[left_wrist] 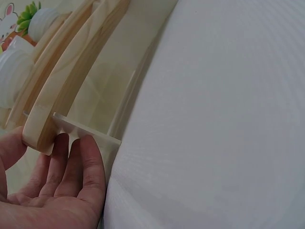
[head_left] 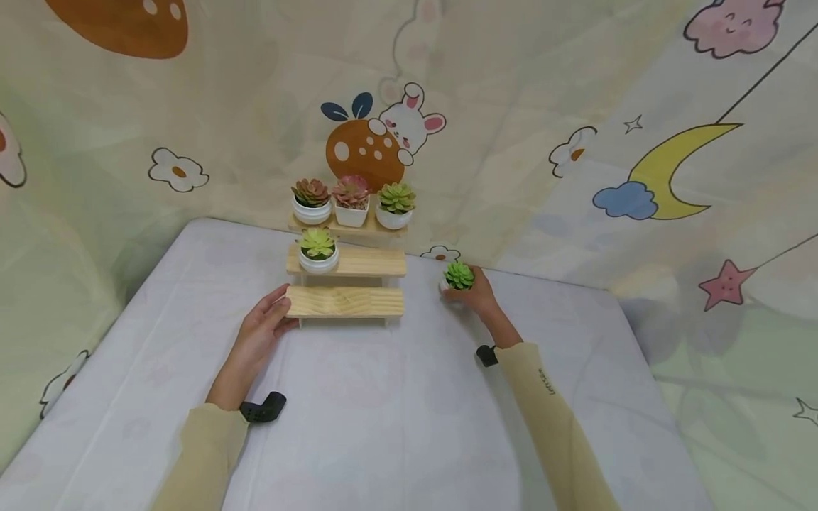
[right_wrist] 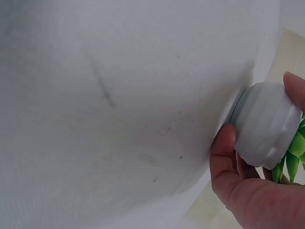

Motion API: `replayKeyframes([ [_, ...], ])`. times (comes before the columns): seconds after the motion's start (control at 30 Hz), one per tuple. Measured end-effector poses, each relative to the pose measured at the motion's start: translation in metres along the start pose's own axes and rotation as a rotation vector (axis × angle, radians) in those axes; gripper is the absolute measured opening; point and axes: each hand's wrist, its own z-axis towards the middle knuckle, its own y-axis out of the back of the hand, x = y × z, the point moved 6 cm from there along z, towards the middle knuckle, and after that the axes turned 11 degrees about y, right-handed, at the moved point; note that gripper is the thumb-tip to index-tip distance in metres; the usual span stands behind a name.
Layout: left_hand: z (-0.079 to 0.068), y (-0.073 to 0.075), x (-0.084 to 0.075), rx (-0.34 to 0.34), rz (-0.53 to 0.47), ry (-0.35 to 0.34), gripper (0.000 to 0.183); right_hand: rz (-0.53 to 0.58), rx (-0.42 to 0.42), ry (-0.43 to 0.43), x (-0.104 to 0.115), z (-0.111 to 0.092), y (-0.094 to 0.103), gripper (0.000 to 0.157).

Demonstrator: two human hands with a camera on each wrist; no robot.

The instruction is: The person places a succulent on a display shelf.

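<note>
My left hand holds the left end of the lowest board of a three-step wooden plant stand. In the left wrist view, the thumb is at the board's end, and the curled fingers are beneath it, beside a clear support leg. To the right of the stand, my right hand grips a small green potted succulent. Its ribbed white pot is between thumb and fingers in the right wrist view, with the base close to the tablecloth.
The top step bears a brownish-red succulent, a pink one in a square pot and a green one. A yellow-green succulent stands at the left of the middle step. Behind the white-covered table hangs a printed cloth.
</note>
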Motion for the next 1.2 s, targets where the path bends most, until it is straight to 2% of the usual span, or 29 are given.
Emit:
replayKeyframes([
  [0.23, 0.001, -0.001, -0.001, -0.006, 0.013, 0.017, 0.065, -0.028, -0.049, -0.025, 0.000, -0.008, 0.003, 0.086],
  [0.4, 0.002, -0.002, -0.001, -0.009, 0.010, 0.022, 0.064, -0.014, -0.058, -0.005, 0.004, -0.009, 0.004, 0.086],
  [0.6, 0.003, -0.002, -0.002, -0.011, 0.013, 0.014, 0.063, -0.002, -0.048, 0.079, 0.026, -0.013, 0.002, 0.084],
  [0.77, 0.004, -0.001, -0.001, -0.017, 0.000, 0.018, 0.063, -0.005, -0.009, 0.139, 0.054, -0.025, -0.003, 0.084],
  [0.97, 0.003, 0.001, -0.001, -0.032, -0.001, 0.024, 0.064, 0.008, 0.045, 0.268, 0.084, -0.041, -0.013, 0.079],
  [1.2, 0.002, 0.002, 0.000, -0.030, 0.002, 0.021, 0.064, 0.030, 0.084, 0.342, 0.100, -0.055, -0.030, 0.076],
])
